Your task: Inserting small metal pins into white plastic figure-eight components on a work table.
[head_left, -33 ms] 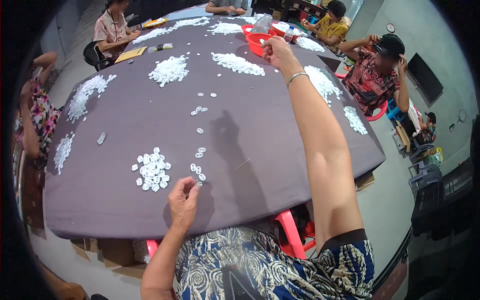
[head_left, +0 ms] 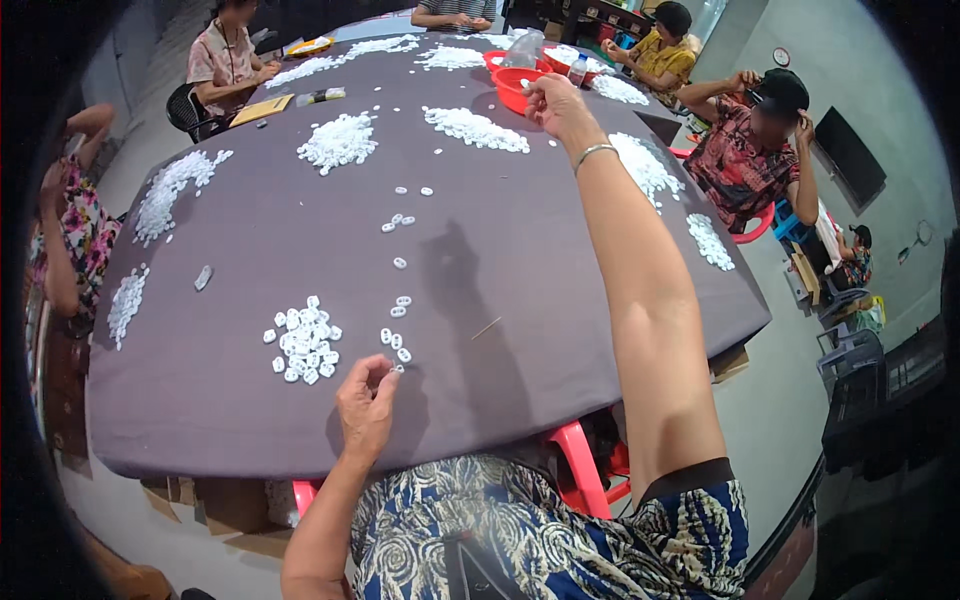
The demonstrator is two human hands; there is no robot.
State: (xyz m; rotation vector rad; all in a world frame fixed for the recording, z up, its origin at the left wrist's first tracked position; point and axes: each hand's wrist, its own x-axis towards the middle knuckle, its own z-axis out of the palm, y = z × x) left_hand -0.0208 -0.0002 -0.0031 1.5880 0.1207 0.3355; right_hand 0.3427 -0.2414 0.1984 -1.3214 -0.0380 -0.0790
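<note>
My left hand (head_left: 368, 400) rests low over the near part of the table, thumb and finger closed on a small white oval piece (head_left: 398, 369) with holes. Just beyond it, several more white two-holed ovals (head_left: 400, 312) lie in a loose line running away from me. A heap of similar white pieces (head_left: 303, 340) sits to its left. My right arm is stretched far forward and raised. Beside the front red bowl (head_left: 510, 98), my right hand (head_left: 556, 103) is pinched, with a small white piece (head_left: 525, 84) showing at its fingertips. Any thread between the hands cannot be made out.
Piles of small white pieces (head_left: 340, 142) are spread over the grey-covered table (head_left: 250, 425). A thin stick (head_left: 486, 328) and a small pale-grey object (head_left: 204, 278) lie on it. A bottle (head_left: 577, 69) stands by the red bowls. Several people sit around the table.
</note>
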